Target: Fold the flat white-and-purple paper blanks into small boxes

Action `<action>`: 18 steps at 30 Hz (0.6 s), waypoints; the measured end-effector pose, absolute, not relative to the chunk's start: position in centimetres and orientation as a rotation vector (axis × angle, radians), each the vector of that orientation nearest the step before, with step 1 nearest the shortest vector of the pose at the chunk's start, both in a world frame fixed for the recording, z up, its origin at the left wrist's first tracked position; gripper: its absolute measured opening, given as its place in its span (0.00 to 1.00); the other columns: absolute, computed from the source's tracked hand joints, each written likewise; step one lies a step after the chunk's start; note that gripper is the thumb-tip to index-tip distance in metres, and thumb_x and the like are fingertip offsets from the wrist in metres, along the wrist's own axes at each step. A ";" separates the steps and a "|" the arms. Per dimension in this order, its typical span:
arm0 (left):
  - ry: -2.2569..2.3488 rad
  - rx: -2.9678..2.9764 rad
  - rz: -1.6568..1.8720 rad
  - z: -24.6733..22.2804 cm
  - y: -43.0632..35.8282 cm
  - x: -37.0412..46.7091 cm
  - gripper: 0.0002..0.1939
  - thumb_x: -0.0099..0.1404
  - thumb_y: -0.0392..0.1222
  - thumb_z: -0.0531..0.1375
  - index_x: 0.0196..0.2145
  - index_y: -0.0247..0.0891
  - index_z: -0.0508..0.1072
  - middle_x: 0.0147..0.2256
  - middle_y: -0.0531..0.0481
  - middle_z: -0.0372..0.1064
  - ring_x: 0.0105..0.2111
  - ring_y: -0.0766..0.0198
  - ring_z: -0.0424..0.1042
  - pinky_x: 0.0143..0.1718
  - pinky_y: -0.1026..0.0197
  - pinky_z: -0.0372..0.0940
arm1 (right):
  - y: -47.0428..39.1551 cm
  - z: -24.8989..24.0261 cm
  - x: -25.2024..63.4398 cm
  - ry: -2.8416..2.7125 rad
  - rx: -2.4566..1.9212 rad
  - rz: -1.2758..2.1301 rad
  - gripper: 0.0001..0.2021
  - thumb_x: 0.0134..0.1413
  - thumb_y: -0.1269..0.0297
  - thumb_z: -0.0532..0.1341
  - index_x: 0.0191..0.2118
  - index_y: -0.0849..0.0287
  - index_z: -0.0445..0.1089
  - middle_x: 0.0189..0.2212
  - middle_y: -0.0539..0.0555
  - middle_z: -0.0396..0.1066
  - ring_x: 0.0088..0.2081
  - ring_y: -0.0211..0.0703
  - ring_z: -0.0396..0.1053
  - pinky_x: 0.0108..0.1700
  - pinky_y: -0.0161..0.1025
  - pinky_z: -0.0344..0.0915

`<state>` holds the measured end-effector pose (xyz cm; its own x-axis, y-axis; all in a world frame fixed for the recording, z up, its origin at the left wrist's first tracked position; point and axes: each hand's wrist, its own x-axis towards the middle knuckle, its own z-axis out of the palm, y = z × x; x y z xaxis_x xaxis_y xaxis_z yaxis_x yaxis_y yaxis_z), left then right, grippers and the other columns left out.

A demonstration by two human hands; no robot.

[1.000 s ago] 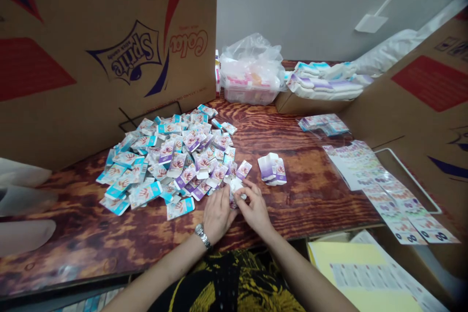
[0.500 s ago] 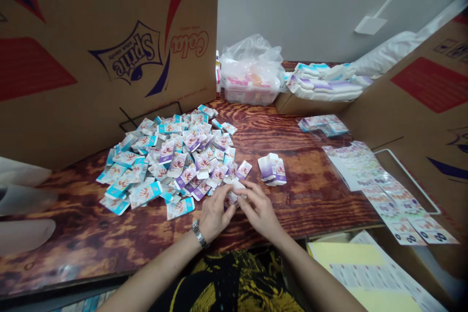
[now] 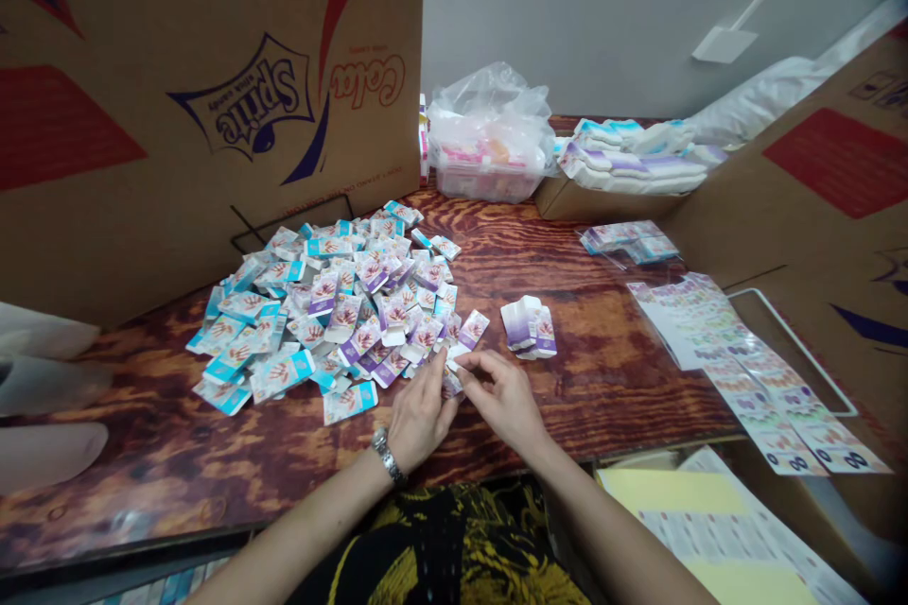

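Observation:
Between my two hands is a small carton with a white flap at its top, partly hidden by my fingers. My left hand, with a metal watch on the wrist, is closed around the carton's left side. My right hand pinches at the white flap from the right. Just beyond my fingers lies a heap of small printed cartons, some with blue ends and some with purple. To the right of the heap rests a short stack of flat purple-and-white cartons.
A big cardboard box stands behind the heap, another at the right. At the back are a clear plastic tub under a bag and an open carton of packs. Printed sheets lie right on the wooden table.
My left fingers have straightened and now point forward along the carton. My right fingers have curled more tightly at its flap. The heap and the stack have stayed put.

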<state>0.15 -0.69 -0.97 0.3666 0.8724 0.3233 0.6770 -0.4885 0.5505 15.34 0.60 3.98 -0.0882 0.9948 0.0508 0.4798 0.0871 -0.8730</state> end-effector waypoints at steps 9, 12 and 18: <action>1.363 2.262 0.857 -1.2 -0.4 0.4 0.36 0.65 0.35 0.48 0.64 0.31 0.29 0.54 0.32 0.58 0.52 0.54 0.63 0.48 0.52 0.65 | -1.6 3.1 13.7 -1.999 -1.404 0.418 0.20 0.56 0.72 0.51 0.53 0.60 0.65 0.45 0.59 0.70 0.47 0.49 0.66 0.51 0.47 0.63; 1.375 2.283 0.793 -1.1 0.0 0.5 0.36 0.65 0.35 0.47 0.64 0.31 0.30 0.52 0.33 0.61 0.49 0.54 0.66 0.45 0.53 0.67 | -1.6 2.6 14.0 -2.055 -1.364 0.425 0.24 0.57 0.72 0.51 0.60 0.61 0.55 0.50 0.60 0.68 0.51 0.49 0.64 0.54 0.48 0.61; 1.615 2.479 0.994 4.5 5.8 -2.1 0.34 0.64 0.39 0.52 0.63 0.29 0.41 0.47 0.35 0.65 0.46 0.53 0.67 0.45 0.54 0.65 | 0.2 2.3 16.7 -1.770 -1.480 0.752 0.23 0.62 0.64 0.50 0.61 0.56 0.50 0.50 0.58 0.68 0.48 0.44 0.68 0.48 0.41 0.67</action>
